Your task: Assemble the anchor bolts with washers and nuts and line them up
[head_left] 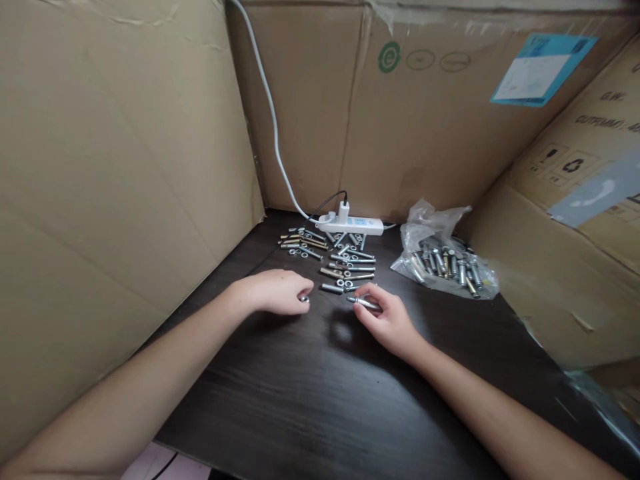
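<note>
Between the thumb and fingers of my right hand (385, 315) lies a silvery expansion bolt (364, 303), its threaded end pointing left. My left hand (280, 291) is closed in a pinch on a small shiny metal nut (304, 299), partly hidden by the fingers. Just beyond both hands, loose bolts (359, 261), metal sleeves (332, 289) and washers (305, 255) are spread in rough rows on the dark table (300, 387). The hands are apart, with a gap between the nut and the bolt tip.
A white power strip (367, 227) with a plugged-in adapter and cables sits at the back. To the right, a clear plastic bag (417, 230) holds several assembled bolts (453, 265). Cardboard boxes (310, 120) wall in the table's left, back and right sides.
</note>
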The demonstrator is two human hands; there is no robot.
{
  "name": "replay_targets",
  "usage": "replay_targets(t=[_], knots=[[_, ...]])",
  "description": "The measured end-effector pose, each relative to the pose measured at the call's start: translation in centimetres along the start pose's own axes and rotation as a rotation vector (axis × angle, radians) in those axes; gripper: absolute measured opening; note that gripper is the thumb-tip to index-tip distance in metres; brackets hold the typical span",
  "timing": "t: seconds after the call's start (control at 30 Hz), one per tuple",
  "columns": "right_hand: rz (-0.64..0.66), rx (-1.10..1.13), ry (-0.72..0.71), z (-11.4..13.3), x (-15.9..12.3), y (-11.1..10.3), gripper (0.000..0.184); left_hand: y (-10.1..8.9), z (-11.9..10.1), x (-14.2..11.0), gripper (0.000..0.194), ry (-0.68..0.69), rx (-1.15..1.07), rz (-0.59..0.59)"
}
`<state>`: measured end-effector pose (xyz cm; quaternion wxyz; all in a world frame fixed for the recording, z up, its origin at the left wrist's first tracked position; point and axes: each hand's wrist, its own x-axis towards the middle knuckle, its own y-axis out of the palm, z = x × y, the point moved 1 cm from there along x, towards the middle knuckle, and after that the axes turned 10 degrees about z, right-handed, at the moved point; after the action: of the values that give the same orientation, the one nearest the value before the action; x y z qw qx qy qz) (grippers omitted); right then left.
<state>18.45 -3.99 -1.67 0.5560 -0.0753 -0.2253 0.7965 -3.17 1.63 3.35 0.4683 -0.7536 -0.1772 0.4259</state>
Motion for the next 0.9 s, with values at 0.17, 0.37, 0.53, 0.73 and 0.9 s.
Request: replay_targets(t=[0.17,0.37,0.53,0.73,0.9], knots=[[-0.006,-0.102,0.019,-0.3,0.0,0.0,0.010,1.1,-2.4,0.3,0.011,0.228,0.041,-0.122],[0.042,-0.283,0.014,-0.6,0.1,0.1,0.009,2.1,-2.7,1.4,0.010,0.327,0.049,-0.248],[0.056,-0.248,-0.026,-0.6,0.1,0.0,0.010,2.1,-3.2,1.3,0.012,0.387,0.048,-0.298],[0.072,-0.148,-0.045,-0.3,0.2,-0.3,0.010,2.1,-3.8,1.2,0.020,0.508,0.029,-0.443],[0.114,-0.104,-0.061,0.0,0.2,-0.4,0.013,2.8,-3.7,1.6,0.020,0.541,0.054,-0.501]])
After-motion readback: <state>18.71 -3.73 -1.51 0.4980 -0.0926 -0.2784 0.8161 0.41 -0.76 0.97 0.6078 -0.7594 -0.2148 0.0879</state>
